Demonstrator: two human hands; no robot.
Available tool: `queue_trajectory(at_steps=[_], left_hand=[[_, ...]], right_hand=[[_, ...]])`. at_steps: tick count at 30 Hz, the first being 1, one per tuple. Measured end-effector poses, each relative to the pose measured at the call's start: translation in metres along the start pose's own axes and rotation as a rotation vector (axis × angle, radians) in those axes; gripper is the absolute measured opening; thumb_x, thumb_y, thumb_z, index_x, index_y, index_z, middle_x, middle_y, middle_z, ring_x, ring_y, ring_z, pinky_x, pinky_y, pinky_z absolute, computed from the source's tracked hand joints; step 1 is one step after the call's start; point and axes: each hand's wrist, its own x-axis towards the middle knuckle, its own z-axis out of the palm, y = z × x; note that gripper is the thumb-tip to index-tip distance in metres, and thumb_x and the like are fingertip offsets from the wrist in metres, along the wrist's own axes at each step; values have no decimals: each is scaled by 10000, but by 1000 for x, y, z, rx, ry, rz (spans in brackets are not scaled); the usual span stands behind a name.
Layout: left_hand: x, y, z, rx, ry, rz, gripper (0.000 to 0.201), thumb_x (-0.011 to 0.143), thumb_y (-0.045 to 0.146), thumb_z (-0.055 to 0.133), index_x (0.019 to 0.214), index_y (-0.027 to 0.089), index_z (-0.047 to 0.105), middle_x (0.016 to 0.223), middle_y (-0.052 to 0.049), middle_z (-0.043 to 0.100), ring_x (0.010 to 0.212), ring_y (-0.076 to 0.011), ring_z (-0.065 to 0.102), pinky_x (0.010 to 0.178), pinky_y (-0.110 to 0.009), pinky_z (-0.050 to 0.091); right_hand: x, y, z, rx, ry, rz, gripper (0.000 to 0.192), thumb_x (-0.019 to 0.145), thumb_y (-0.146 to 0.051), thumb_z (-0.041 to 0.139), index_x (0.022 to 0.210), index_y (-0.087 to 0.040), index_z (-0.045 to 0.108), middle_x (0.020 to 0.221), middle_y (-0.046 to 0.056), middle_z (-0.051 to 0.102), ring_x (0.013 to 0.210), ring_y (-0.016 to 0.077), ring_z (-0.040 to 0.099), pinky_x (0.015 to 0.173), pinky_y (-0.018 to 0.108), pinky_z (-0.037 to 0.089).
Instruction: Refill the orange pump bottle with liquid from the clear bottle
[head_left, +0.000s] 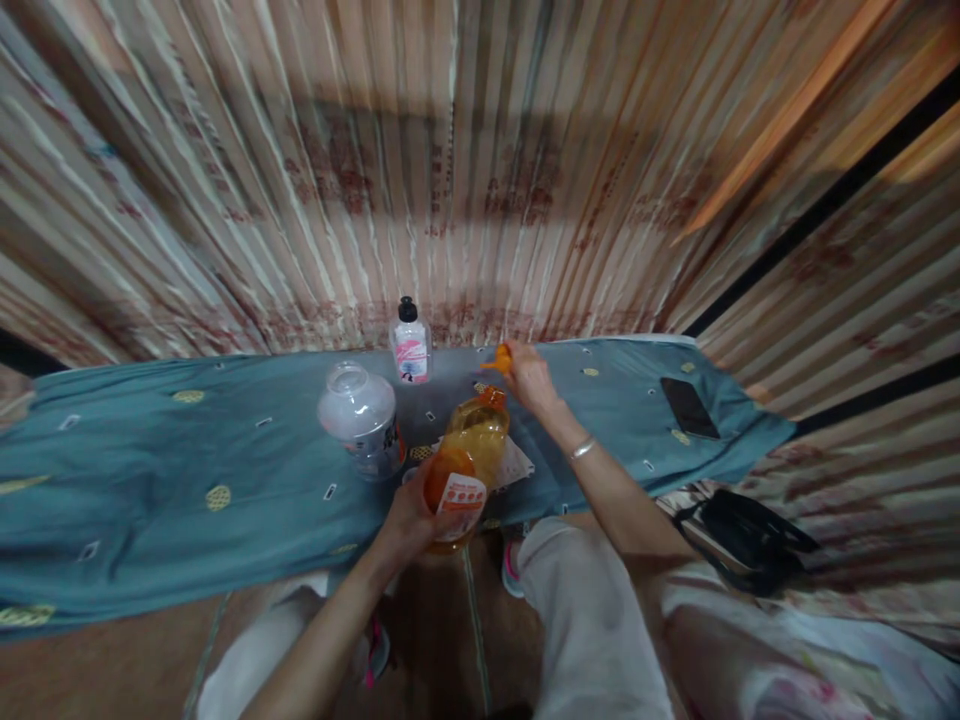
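The head view takes in, closest, pale trousers (pixel 592 610) and a pink-edged slipper (pixel 512 570) on the brown floor (pixel 442 640). Just above, at the front edge of a teal cloth (pixel 262 450) printed with yellow motifs and small white rectangles, the left hand (pixel 415 517) has its fingers clamped around the lower part of an amber bottle (pixel 480 440). The bottle is see-through, tipped with its orange neck away from the person. Its white label (pixel 460 498) carries a line of orange print over a row of round orange marks; the words are too small to read. White paper (pixel 519 464) lies beneath it.

Beyond the neck, the right hand (pixel 531 378), a silvery bracelet (pixel 582 448) on its wrist, has its fingers closed on an orange nozzle piece (pixel 501 360), apart from the bottle. To the left stands a clear wide jar (pixel 356 410), with bold dark lettering and an orange patch, not legible. Off right are a black bag (pixel 750 540) and, on the cloth, a dark phone (pixel 690 408). Farther back stands a clear black-capped bottle (pixel 411 345), its pink label bearing unreadable script. Behind hangs a striped curtain (pixel 450 200) with reddish floral print and small, unclear characters.
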Motion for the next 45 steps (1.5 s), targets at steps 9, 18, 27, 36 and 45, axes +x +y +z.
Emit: queue_trajectory(at_steps=[9, 18, 27, 36, 45], left_hand=[[-6, 11, 0, -34, -18, 39, 786, 598, 352, 881, 1311, 173, 604, 1190, -107, 748, 1079, -300, 727, 970, -431, 562], [-6, 11, -1, -15, -15, 26, 826, 575, 307, 891, 1334, 171, 595, 1180, -106, 757, 1072, -301, 733, 979, -431, 562], [-4, 12, 2, -26, -37, 44, 737, 588, 311, 876, 1261, 183, 603, 1141, -79, 769, 1049, -287, 739, 953, -422, 571], [0, 20, 10, -126, -58, 71, 802, 538, 296, 909, 1257, 176, 575, 1130, -89, 760, 1056, -288, 734, 976, -438, 562], [-3, 23, 20, -230, -110, 111, 835, 518, 297, 924, 1258, 193, 550, 1159, -83, 765, 1091, -293, 729, 1000, -452, 551]], right_hand=[[36, -16, 46, -225, -273, -193, 303, 1012, -87, 333, 1205, -70, 566, 1220, 242, 651, 1120, 283, 602, 977, 362, 482], [34, -4, 58, -298, -346, -196, 317, 1031, -135, 316, 1201, -73, 576, 1199, 230, 655, 1128, 278, 590, 960, 336, 455], [16, 1, 53, -240, -359, -146, 311, 1050, -202, 360, 1232, -81, 582, 1233, 216, 656, 1138, 264, 588, 986, 341, 448], [-26, -8, 15, -21, -220, 39, 444, 1003, -189, 441, 1424, -54, 489, 1361, 225, 652, 1207, 257, 642, 1003, 313, 485], [-89, -35, 13, 1202, 210, 400, 387, 801, -562, 653, 963, -222, 738, 939, 34, 806, 876, 235, 722, 811, 356, 577]])
